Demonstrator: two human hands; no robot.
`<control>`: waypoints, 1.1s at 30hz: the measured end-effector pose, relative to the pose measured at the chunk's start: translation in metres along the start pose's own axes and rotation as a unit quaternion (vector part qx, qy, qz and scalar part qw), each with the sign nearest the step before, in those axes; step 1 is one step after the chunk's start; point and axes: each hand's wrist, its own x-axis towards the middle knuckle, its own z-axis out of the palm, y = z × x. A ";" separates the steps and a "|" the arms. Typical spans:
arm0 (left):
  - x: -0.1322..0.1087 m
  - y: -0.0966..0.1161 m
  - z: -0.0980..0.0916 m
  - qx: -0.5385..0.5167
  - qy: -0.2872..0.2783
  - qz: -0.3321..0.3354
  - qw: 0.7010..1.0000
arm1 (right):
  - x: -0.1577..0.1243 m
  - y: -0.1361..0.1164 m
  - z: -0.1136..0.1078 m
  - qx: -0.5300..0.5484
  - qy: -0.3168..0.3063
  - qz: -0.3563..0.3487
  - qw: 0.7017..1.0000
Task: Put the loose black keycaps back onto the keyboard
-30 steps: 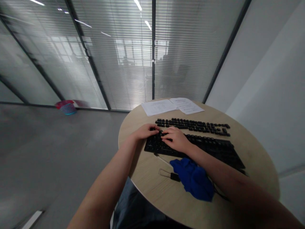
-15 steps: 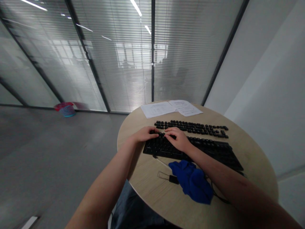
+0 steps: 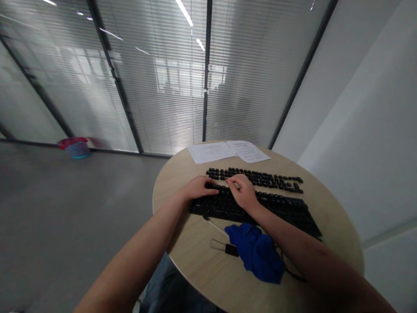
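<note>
A black keyboard (image 3: 228, 207) lies on the round wooden table, keys facing up. My left hand (image 3: 199, 188) rests at its upper left corner, thumb and fingers apart, with nothing visible in it. Above the middle-left part of the keyboard is my right hand (image 3: 243, 191), its thumb and forefinger pinched together. Anything between those fingertips is too small to make out. Behind the keyboard, loose black keycaps (image 3: 270, 179) are laid out in rows, partly covered by both hands.
On the near side lie a blue cloth (image 3: 257, 252), a wire keycap puller (image 3: 230, 249) with a black handle, and a thin white stick (image 3: 215, 225) with a dark tip. Paper sheets (image 3: 211, 151) sit at the table's (image 3: 339, 226) far edge. A basket (image 3: 78, 149) stands on the floor.
My right hand's fingers have drawn into a pinch and turned inward. The left hand stays at the keyboard corner. The view has shifted slightly to the right.
</note>
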 end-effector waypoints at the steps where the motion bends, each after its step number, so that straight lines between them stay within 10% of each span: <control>1: 0.000 0.000 0.000 0.002 -0.002 -0.005 1.000 | 0.001 0.000 -0.002 -0.009 0.007 0.000 1.000; 7: 0.002 -0.001 0.000 0.001 0.010 -0.009 1.000 | 0.035 0.016 -0.022 -0.137 -0.077 -0.037 0.987; 16: 0.000 0.002 -0.002 0.029 -0.005 -0.015 0.999 | 0.121 0.092 -0.006 -0.313 -0.339 0.136 0.877; 33: 0.000 -0.002 0.000 0.057 0.004 0.029 0.998 | 0.135 0.131 0.028 -0.248 -0.431 0.143 0.856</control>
